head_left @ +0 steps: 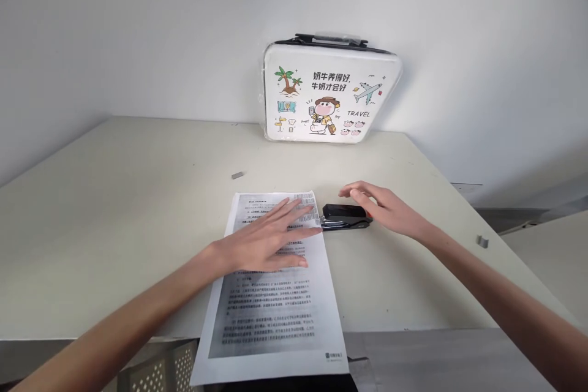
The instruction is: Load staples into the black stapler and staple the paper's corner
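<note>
Printed paper (271, 318) lies on the table, its lower part jutting past the front edge. My left hand (269, 239) rests flat on its upper half with the fingers spread toward the right. At the paper's upper right edge sits a black stapler (345, 218), its front end pointing left and meeting the sheet. My right hand (383, 205) hovers over the stapler's rear end, fingers loosely curved and apart from the thumb. Whether the right hand touches the stapler I cannot tell. How many sheets lie together is not visible.
A white case (331, 95) with cartoon prints and a black handle stands against the wall. One small grey staple strip (237, 175) lies behind the paper, and small grey pieces (482, 241) lie near the right edge of the table (138, 226). Perforated chair (158, 373) below.
</note>
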`<state>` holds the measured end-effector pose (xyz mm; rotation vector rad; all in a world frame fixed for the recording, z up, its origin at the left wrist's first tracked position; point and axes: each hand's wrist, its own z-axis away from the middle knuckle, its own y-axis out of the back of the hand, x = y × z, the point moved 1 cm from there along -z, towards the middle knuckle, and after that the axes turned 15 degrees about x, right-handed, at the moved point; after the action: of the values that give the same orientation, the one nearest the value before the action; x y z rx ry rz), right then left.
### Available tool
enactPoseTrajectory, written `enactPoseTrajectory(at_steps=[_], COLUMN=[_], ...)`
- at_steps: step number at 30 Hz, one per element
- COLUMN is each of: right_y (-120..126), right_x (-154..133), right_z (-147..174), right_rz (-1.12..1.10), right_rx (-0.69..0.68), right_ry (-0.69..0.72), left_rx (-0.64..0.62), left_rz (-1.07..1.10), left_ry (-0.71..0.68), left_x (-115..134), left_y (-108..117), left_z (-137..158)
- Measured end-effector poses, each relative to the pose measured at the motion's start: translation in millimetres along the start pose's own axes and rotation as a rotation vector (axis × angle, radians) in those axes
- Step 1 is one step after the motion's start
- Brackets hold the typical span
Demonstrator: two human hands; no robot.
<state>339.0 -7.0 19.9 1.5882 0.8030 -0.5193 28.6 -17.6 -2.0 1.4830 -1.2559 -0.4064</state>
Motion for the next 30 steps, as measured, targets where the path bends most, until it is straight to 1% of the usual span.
enactPoseTrajectory(at_steps=[3,6,9,12,19,30], right_y=[-11,-23,-34,-41,-45,-49], right_x=[-17,-29,-38,-43,-46,-48], right_z=[-9,-16,-20,-21,-20,-23], right_rz=[0.052,0.096,0.135,0.174,0.21,0.279], right_rx=[0.013,-0.007,-0.042,-0.065,-0.097,-0.15], right_ry=[0.005,0.032,0.058,0.05,0.031,0.071], left_rx=[-0.031,-0.023,-0.006,0.008,-0.021,0.039], left_rz=[0.014,0.021,0.028,0.031,0.035,0.074], left_ry=[-0.016,-0.009,0.004,0.009,0.009,-0.024], left_x=[-6,-5,-4,-3,-1,-4], left_y=[-12,-22,-27,-29,-27,-29], left_z=[-5,-6,-6,-7,-11,-11])
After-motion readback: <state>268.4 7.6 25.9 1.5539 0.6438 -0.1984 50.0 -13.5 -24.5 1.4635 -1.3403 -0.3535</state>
